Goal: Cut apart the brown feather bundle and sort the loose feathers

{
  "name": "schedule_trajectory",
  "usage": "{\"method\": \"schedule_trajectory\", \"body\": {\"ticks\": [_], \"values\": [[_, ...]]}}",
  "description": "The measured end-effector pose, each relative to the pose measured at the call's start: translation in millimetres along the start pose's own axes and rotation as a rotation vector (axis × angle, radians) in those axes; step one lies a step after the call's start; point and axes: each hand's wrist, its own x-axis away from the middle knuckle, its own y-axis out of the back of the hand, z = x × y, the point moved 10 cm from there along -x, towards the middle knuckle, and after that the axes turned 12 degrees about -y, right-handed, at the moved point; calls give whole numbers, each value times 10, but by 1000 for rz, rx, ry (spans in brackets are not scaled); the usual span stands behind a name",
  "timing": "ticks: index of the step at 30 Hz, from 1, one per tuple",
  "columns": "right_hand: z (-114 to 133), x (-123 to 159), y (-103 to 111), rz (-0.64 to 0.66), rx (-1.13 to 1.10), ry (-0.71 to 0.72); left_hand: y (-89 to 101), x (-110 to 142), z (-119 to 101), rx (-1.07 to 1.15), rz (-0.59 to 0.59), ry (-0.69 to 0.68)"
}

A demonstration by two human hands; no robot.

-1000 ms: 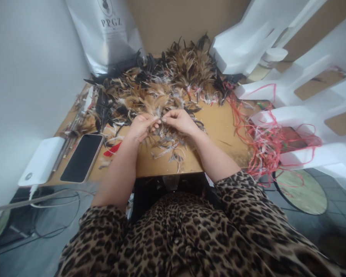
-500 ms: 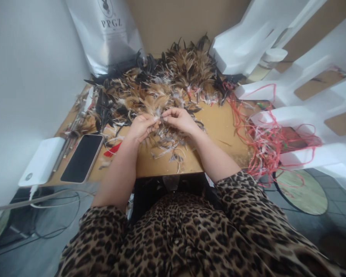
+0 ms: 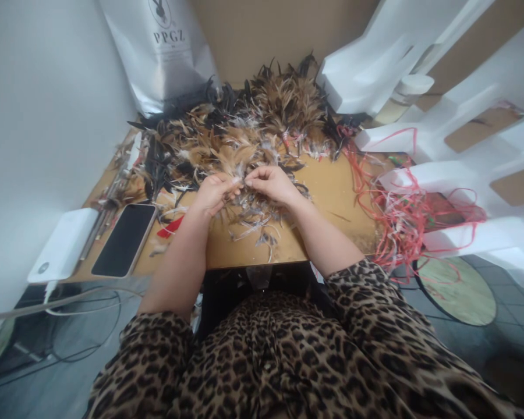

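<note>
Both my hands meet over the front of a heap of brown and black feathers (image 3: 192, 139) on the wooden table (image 3: 332, 203). My left hand (image 3: 216, 194) is closed, thumb against fingers, on the quill end of a tan feather (image 3: 236, 158) whose vane points away from me. Beside it, my right hand (image 3: 271, 183) pinches at the same quill end; whatever lies between its fingertips is too small to make out. Grey fluff and stripped bits (image 3: 257, 212) lie on the table under the hands.
A phone (image 3: 124, 240) and a white power bank (image 3: 63, 244) with a cable lie at the left. Behind the feathers stands a silver bag (image 3: 166, 64). Tangled pink ribbon strips (image 3: 402, 221) hang over white foam pieces (image 3: 467, 235) at the right. A lidded jar (image 3: 404, 96) stands farther back.
The fingertips of my right hand have shifted slightly at the feather's quill end. My left hand keeps its place, and the heap looks the same.
</note>
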Motion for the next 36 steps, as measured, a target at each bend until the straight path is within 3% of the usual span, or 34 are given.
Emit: {"method": "schedule_trajectory", "body": {"ticks": [13, 18, 22, 29, 36], "values": [[26, 1, -42, 8, 49, 43, -35, 21, 1, 54, 4, 31], [-103, -37, 36, -32, -267, -90, 130, -19, 19, 122, -148, 1], [-228, -84, 47, -63, -437, -143, 112, -31, 29, 124, -139, -4], [-157, -32, -31, -126, -320, -87, -21, 5, 56, 115, -71, 33], [-110, -51, -49, -130, -259, -13, -30, 10, 50, 118, -66, 22]]}}
